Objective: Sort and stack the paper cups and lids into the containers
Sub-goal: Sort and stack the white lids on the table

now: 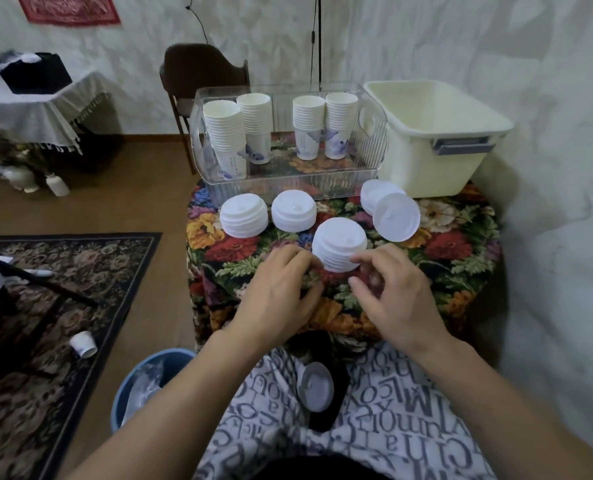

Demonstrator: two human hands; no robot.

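Pale crumpled wall covering backed the scene, with brown flooring and a dark patterned rug (45, 306) at the left. A small table under a floral cloth (461, 251) stood before the seated person. At its far right sat an ivory tub (437, 140), showing nothing inside from this angle. Just beside it, to the left, a clear bin (288, 187) held four upright stacks of paper cups (308, 126), two at each end. Four lid groups lay on the cloth in front of the bin: two low stacks at left (243, 216) and centre (293, 210), a toppled, leaning group at right (390, 209), and a taller near stack of lids (340, 244) at the table's front edge. The left hand (277, 289) and right hand (399, 289) flanked that near stack at its base, fingers curled, fingertips touching or almost touching it; whether a firm grip existed could not be told. One stray cup (83, 344) lay on the rug, and one lid (315, 386) rested on the person's lap.

The step appeared to be lifting the near stack towards the tub. It would be done best by pressing evenly from both sides low down, keeping the column upright, since nested lids slide apart readily, as the toppled group suggests.
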